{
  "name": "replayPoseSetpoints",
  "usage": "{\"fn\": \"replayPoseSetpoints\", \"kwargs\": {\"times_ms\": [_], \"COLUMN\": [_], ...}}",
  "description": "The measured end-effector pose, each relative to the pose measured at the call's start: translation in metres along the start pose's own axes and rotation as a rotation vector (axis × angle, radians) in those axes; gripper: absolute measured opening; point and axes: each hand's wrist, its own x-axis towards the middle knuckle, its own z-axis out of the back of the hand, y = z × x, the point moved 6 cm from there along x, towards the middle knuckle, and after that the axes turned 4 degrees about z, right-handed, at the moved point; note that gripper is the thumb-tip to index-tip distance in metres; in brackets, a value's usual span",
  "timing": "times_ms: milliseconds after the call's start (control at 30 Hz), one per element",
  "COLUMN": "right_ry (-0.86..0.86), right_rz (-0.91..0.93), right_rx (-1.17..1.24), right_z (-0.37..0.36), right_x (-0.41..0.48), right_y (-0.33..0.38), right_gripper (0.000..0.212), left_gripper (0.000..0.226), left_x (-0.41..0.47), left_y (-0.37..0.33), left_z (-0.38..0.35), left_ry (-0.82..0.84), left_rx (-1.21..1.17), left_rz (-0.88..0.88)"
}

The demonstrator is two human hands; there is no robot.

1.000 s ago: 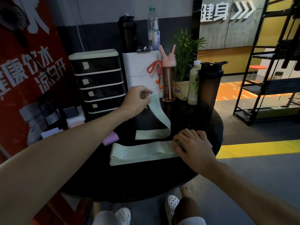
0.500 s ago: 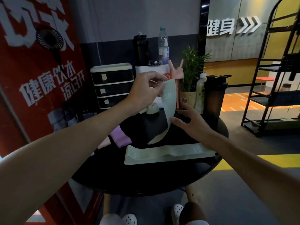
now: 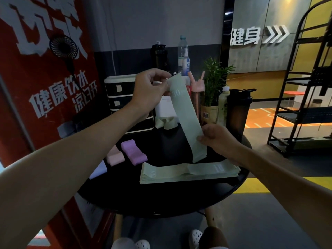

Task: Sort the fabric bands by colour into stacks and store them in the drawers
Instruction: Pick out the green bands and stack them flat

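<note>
A pale green fabric band marked "30" hangs stretched in the air above the round black table. My left hand pinches its top end, and my right hand pinches its side near the lower end. Below it a stack of green bands lies flat on the table. A purple band and a pink band lie at the table's left. Another crumpled green band sits further back. The black set of drawers stands at the back left, all drawers closed.
Behind the table's back edge stand a white box, a pink straw bottle, a potted plant, a pale bottle and a dark shaker. A red sign wall is on the left, a black shelf rack on the right.
My left hand lifted the green band off the table and up. My right hand left the flat stack and took hold of the band's lower part. The view tilted upward.
</note>
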Motion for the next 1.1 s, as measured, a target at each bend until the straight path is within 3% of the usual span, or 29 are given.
{"fn": "replayPoseSetpoints", "kwargs": {"times_ms": [167,433,533,667,800,933,1100], "right_ry": [0.068,0.111,0.054,-0.067,-0.188,-0.304,-0.319], "right_rz": [-0.037,-0.088,-0.106,-0.197,-0.206,-0.204,-0.199], "right_rx": [0.002,0.069,0.095,0.362,0.437,0.258,0.024], "right_z": [-0.001,0.012,0.024,0.036,0.05,0.063,0.068], "right_x": [-0.009,-0.028,-0.032,-0.036,-0.04,-0.039,-0.036], "right_y": [-0.005,-0.018,-0.023,-0.034,-0.041,-0.051,-0.07], "right_gripper": [0.018,0.007,0.013,0.025,0.031,0.029,0.023], "left_gripper": [0.02,0.016,0.02,0.025,0.026,0.023,0.019], "left_x": [0.006,0.002,-0.007,-0.027,-0.055,-0.085,-0.12], "left_y": [0.007,0.029,0.042,0.066,0.087,0.104,0.122], "left_z": [0.013,0.05,0.063,0.067,0.066,0.064,0.053], "left_ry": [-0.056,-0.199,-0.227,-0.194,-0.168,-0.162,-0.058], "left_rx": [-0.054,-0.145,-0.117,-0.046,-0.001,0.073,0.295], "left_rz": [0.048,0.131,0.174,0.273,0.347,0.38,0.313]}}
